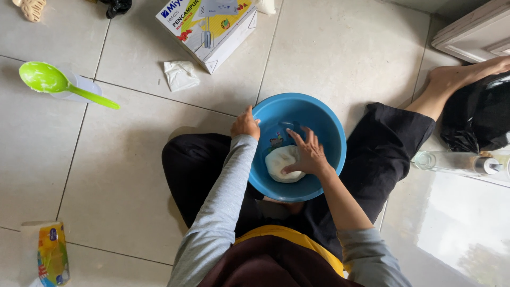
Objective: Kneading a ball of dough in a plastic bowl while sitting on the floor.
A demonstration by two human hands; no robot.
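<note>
Left hand (245, 124) curled in grip, arm extended forward; right hand (309, 154) open, fingers spread, palm down.

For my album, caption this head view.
Seated on tiles, right hand presses white dough while left hand grips blue bowl.

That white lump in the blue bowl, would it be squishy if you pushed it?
Probably squishy: the white lump looks smooth and rounded, like dough, under the right hand. It likely sags when lifted. The left hand grips the blue bowl, which might otherwise slide.
</note>
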